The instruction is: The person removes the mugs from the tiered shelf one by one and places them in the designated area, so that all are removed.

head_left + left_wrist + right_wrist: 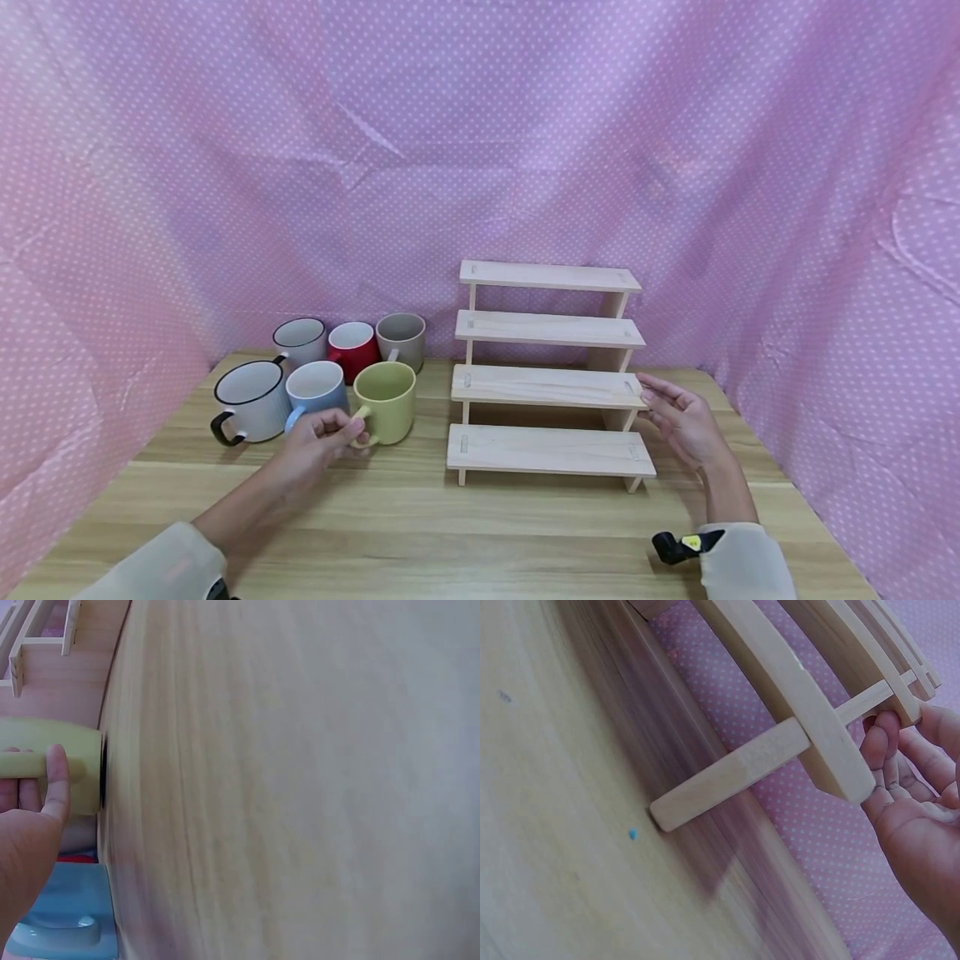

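My left hand (318, 446) pinches the handle of a yellow-green mug (392, 400), which stands upright on the table at the front right of a group of mugs. In the left wrist view, thumb and fingers close on that handle (21, 765). A light wooden tiered stand (547, 450) with several step-like boards stands right of the mugs. My right hand (686, 425) grips the right end of its second board from the bottom. The right wrist view shows the fingers (885, 739) at that board's end, partly hidden by the wood.
Beside the green mug are a light blue mug (318, 385) and a white mug with black rim and handle (251, 404). Behind them stand another black-rimmed mug (303, 343), a red mug (357, 358) and a grey mug (405, 343). Pink dotted cloth (480, 167) hangs round the wooden table (420, 533).
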Demonstrator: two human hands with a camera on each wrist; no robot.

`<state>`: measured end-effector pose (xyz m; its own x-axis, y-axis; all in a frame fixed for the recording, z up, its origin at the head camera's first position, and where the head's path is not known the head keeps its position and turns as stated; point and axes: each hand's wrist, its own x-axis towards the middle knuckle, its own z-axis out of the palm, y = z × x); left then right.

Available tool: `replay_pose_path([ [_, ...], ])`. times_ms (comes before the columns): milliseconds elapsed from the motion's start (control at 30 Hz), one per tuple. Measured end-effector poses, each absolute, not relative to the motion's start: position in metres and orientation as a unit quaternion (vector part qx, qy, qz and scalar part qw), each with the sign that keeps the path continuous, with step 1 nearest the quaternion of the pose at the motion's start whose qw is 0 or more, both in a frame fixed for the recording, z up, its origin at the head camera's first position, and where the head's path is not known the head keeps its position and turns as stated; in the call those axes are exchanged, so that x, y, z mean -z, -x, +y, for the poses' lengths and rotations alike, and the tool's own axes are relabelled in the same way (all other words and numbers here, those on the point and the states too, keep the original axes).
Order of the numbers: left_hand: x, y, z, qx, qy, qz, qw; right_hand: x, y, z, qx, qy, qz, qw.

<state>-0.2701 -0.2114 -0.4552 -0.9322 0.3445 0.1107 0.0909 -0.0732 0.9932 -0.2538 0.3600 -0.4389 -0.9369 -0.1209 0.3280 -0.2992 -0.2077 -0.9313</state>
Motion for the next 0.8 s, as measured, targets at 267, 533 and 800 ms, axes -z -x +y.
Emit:
replay_pose_path([
  [267,0.4544,0.2691,-0.2071,-0.723,-0.130,0.675,0.066,0.4384,0.2533,0.3594,-0.755,-0.167,-0.632,0.061],
  [533,0.4559,0.2682,-0.2051,-0.727,-0.102,0.678,0.050,0.4376,0.2539,0.3573,-0.756,-0.167,-0.629,0.060],
  [800,0.4581,0.2696,-0.2046,-0.724,-0.086,0.682,0.061,0.4372,0.2530,0.3582,-0.755,-0.166,-0.632,0.061],
])
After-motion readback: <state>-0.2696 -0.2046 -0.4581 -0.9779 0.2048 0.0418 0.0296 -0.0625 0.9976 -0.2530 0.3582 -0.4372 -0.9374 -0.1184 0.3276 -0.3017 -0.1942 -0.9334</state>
